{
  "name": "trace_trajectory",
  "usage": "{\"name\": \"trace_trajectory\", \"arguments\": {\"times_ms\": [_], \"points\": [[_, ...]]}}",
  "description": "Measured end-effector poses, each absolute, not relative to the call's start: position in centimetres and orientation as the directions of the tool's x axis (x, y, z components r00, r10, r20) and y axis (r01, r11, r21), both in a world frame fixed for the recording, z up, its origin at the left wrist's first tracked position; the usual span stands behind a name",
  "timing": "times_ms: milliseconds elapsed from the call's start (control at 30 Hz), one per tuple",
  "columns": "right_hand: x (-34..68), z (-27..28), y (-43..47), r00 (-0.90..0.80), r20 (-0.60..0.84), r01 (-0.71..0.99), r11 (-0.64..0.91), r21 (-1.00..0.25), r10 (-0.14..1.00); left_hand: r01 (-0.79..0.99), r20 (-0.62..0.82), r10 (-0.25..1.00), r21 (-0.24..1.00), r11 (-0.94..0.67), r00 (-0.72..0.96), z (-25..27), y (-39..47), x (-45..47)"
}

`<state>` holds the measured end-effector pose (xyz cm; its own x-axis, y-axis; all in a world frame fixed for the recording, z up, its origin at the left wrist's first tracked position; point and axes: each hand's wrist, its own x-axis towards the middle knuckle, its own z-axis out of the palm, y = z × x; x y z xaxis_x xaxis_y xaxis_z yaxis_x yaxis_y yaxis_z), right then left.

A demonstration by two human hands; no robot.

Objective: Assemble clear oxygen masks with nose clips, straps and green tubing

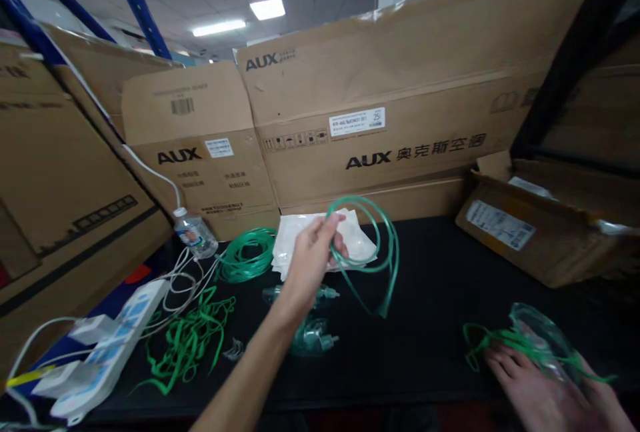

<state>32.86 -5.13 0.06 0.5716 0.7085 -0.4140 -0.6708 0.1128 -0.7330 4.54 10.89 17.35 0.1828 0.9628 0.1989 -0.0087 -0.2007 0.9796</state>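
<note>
My left hand (320, 242) is raised over the middle of the table, its fingers closed round a loose coil of clear green tubing (393, 252). The tubing's lower end hangs to the right of the hand. At the lower right, my right hand (530, 385) is closed on a clear oxygen mask (540, 332) with a green elastic strap (505, 337). The mask and the frame's edge partly hide this hand. Beneath my left forearm lie more clear masks (313, 339) with pale green connectors. Behind my left hand are white plastic packets (290, 239).
Coiled green tubing (247, 255) and a heap of green elastic straps (193, 339) lie left. A white power strip (117, 345), cables and a plastic bottle (197, 235) stand beside them. Cardboard panels (310, 172) wall the back; an open carton (505, 219) sits right.
</note>
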Motion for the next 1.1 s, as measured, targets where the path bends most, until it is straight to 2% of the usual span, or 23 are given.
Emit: {"name": "trace_trajectory", "arguments": {"times_ms": [100, 200, 267, 367, 533, 700, 900, 1000, 1100], "points": [[33.7, 0.4, -5.4, 0.564, -0.354, -0.68, 0.176, -0.712, 0.746, 0.098, 0.054, 0.96, 0.992, -0.084, 0.276, 10.2, 9.5, 6.9], [33.9, -0.3, -4.9, 0.518, -0.345, -0.734, 0.2, -0.649, 0.783, 0.242, -0.033, 0.935, 0.969, -0.057, 0.352, 6.0, 8.5, 7.6], [33.5, -0.7, -4.4, 0.497, -0.334, -0.735, 0.184, -0.653, 0.8, 0.342, -0.06, 0.919, 0.936, -0.084, 0.39, 4.9, 8.1, 7.5], [32.6, -0.6, -3.8, 0.506, -0.307, -0.656, 0.128, -0.744, 0.806, 0.482, -0.063, 0.91, 0.862, -0.158, 0.41, 4.9, 7.5, 7.1], [31.8, 0.2, -2.5, 0.525, -0.256, -0.532, 0.077, -0.843, 0.812, 0.678, 0.027, 0.923, 0.67, -0.301, 0.383, 5.0, 6.1, 7.1], [31.6, 0.8, 0.1, 0.45, -0.237, -0.53, 0.043, -0.847, 0.861, 0.745, 0.07, 0.908, 0.547, -0.381, 0.413, 3.7, 5.7, 7.9], [30.7, 2.3, 0.5, 0.295, -0.279, -0.567, -0.068, -0.821, 0.914, 0.753, 0.126, 0.901, 0.508, -0.418, 0.416, 4.2, 5.8, 8.8], [30.8, 2.5, -0.7, 0.34, -0.275, -0.583, -0.028, -0.812, 0.899, 0.731, 0.127, 0.889, 0.526, -0.436, 0.439, 5.1, 3.9, 9.4], [31.1, 2.6, -2.0, 0.439, -0.282, -0.611, 0.054, -0.79, 0.853, 0.666, 0.047, 0.847, 0.596, -0.449, 0.53, 4.9, 1.4, 10.3]]}}
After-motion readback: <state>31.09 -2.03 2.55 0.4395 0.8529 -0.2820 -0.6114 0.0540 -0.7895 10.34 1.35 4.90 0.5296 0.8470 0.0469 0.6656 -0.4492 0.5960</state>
